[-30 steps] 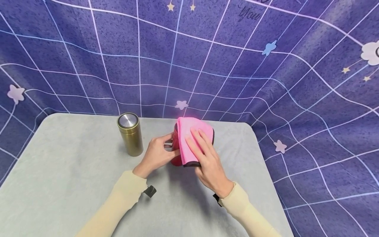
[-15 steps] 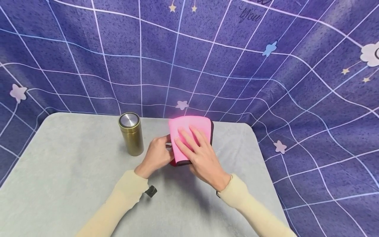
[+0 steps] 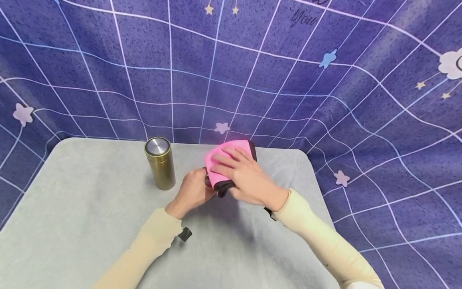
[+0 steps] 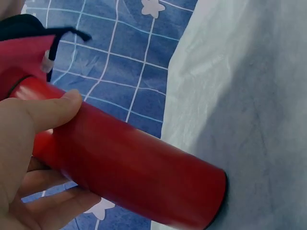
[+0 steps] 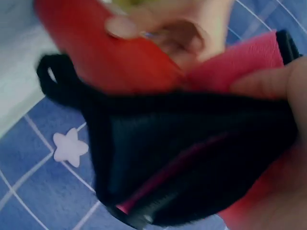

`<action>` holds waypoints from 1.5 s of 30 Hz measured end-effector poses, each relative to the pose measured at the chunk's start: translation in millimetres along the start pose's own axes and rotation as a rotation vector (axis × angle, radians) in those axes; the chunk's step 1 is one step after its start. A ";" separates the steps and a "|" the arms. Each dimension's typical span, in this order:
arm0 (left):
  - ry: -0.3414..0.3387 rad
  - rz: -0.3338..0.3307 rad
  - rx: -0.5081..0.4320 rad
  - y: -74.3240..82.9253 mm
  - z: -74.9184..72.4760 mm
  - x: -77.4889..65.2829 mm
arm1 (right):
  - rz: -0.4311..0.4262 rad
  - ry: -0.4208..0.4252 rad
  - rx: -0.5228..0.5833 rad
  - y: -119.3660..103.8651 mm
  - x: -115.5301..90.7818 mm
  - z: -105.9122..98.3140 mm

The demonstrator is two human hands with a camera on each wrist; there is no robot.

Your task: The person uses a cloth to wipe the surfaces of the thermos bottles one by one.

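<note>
A red thermos-like bottle [image 4: 144, 163] leans in the left wrist view, its base by the grey table. My left hand [image 3: 195, 186] grips its side, thumb on one face and fingers round the other. Over the bottle's upper end lies a folded pink cloth [image 3: 243, 143] with black edging, which hides the top. My right hand [image 3: 249, 176] holds this cloth against the bottle, fingers bent across it. In the right wrist view, the cloth's dark edge and a loop [image 5: 53, 74] hang in front of the red bottle [image 5: 110, 52].
A gold thermos [image 3: 161, 170] with a silver lid stands upright to the left of my left hand. The grey-covered table [image 3: 90, 200] ends at the back against a blue curtain [image 3: 151, 72] with grid lines and stars.
My right hand has slid the cloth left over the bottle and turned, its fingers now pointing more to the left. The red of the bottle is now covered in the head view. The left hand barely moved.
</note>
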State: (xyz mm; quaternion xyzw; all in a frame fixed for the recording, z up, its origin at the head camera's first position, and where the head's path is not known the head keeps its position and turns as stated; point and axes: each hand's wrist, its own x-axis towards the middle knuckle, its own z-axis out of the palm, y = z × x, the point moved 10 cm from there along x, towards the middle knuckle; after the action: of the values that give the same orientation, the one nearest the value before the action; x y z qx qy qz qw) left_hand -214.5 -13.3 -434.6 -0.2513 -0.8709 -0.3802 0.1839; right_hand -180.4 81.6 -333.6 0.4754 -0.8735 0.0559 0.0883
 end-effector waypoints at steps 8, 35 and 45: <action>0.005 0.000 -0.048 5.0 1.2 -0.9 | 0.053 -0.002 0.553 39.9 2.4 -7.0; -0.081 -0.326 -0.498 -18.5 13.4 -4.2 | 0.449 0.373 1.094 77.4 -44.1 20.2; -0.045 -0.364 -0.610 -19.5 13.6 -0.7 | 0.352 0.473 0.682 46.7 -45.0 9.1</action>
State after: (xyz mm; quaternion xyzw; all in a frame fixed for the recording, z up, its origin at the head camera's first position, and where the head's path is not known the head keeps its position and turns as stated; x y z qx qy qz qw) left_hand -226.9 -14.7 -454.8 -0.1434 -0.7515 -0.6438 0.0103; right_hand -196.6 142.2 -352.4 0.2958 -0.8284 0.4620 0.1129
